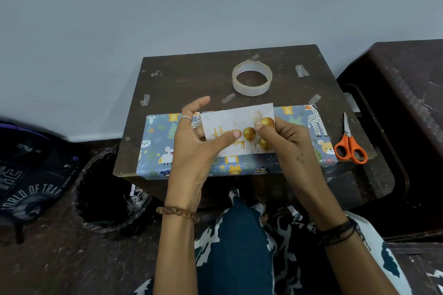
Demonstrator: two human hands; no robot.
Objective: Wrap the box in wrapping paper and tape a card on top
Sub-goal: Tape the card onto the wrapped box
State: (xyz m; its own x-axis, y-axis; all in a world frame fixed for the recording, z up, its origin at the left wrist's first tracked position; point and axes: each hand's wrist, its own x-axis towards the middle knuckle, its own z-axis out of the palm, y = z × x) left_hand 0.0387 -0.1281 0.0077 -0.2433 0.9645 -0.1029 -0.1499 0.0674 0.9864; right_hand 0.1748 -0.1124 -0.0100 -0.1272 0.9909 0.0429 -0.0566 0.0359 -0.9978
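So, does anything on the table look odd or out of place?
Yes: several loose tape scraps are stuck across the table around the tape roll. The card sits slightly tilted over the wrapped box.

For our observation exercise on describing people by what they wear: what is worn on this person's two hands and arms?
Both forearms are bare, with no sleeves showing. The left hand has a silver ring on one of its fingers and a brown beaded bracelet round the wrist. The right hand wears no ring that shows; its wrist carries several thin black cord bands.
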